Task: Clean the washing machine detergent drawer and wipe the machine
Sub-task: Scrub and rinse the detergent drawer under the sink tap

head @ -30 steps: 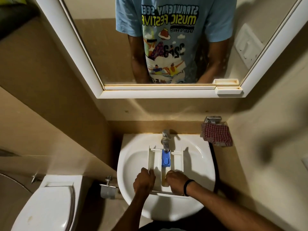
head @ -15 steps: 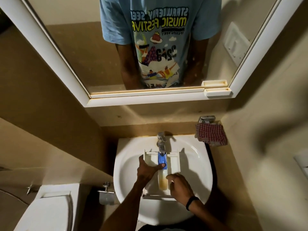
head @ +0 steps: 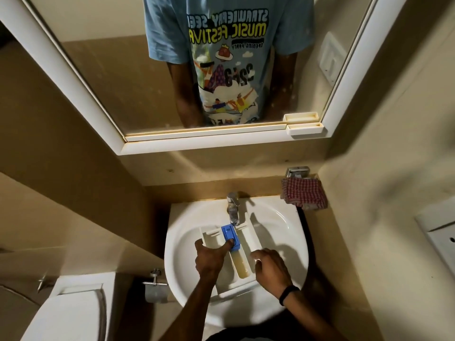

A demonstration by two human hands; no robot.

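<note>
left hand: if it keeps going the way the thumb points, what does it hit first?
The left hand already has its thumb on the blue insert of the detergent drawer. Beyond that, probably the tap, though depth is unclear.

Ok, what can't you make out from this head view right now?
- Whether the tap is running: too small and dim.
- Left compartment of the detergent drawer: hidden under the left hand.
- Drawer's front corner: covered by the right hand.
- Washing machine: outside the frame.
</note>
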